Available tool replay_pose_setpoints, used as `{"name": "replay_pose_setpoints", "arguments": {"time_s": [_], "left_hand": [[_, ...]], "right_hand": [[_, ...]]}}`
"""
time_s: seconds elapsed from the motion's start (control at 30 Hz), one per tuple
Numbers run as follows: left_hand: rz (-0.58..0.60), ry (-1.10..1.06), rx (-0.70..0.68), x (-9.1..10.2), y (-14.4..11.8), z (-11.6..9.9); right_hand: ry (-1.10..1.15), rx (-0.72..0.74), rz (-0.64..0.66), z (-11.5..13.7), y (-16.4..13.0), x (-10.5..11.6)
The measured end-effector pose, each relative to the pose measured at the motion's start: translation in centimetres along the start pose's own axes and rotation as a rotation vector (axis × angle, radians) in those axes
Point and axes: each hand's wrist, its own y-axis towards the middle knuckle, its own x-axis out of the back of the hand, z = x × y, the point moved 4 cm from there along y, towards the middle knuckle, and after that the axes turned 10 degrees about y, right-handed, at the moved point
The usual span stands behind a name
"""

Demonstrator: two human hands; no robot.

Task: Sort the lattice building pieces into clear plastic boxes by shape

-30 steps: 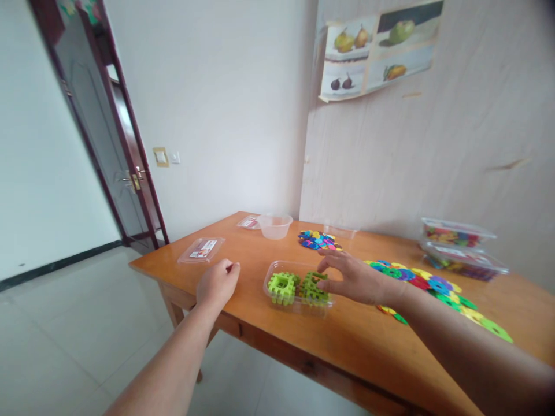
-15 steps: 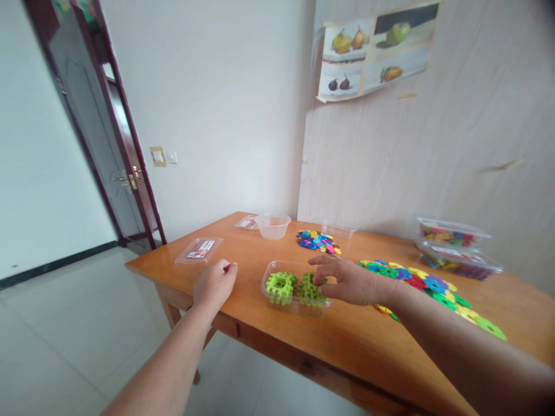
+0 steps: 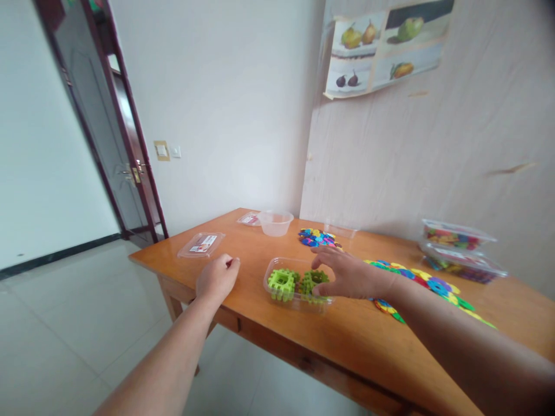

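Note:
A clear plastic container (image 3: 267, 281) sits near the front edge of the table, holding two bright green cube-shaped pieces of interlocking notched blocks, the left cube (image 3: 281, 285) and the right cube (image 3: 309, 284). My right hand (image 3: 347, 274) hovers over the container's right end, thumb and fingers apart near the right cube; no grip on it shows. To the left of the container, my left hand (image 3: 217, 277) rests by the table edge, fingers curled in a loose fist with nothing visible in it.
A clear lid (image 3: 201, 245) with a label lies at left on the table (image 3: 247, 312). Behind stand a translucent bowl (image 3: 276, 223), another lid (image 3: 248, 218) and a pile of small coloured discs (image 3: 315, 237). Larger notched discs (image 3: 437, 285) spread rightward; stacked filled boxes (image 3: 462, 248) stand beyond.
My right hand's fingers have spread wider, its thumb slightly lower and further left over the container. My left hand stays curled. The whole view has shifted slightly.

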Motion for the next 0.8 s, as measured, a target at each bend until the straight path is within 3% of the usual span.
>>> {"name": "replay_pose_setpoints", "arguments": {"time_s": [0.17,0.8], "left_hand": [[-0.007,-0.021,-0.011,-0.2,0.1,0.0],[-0.016,-0.022,-0.005,0.2,-0.2,-0.2]], "right_hand": [[-0.02,-0.064,0.09,0.0,0.8,-0.1],[-0.043,-0.079,0.1,-1.0,1.1,-0.2]]}}
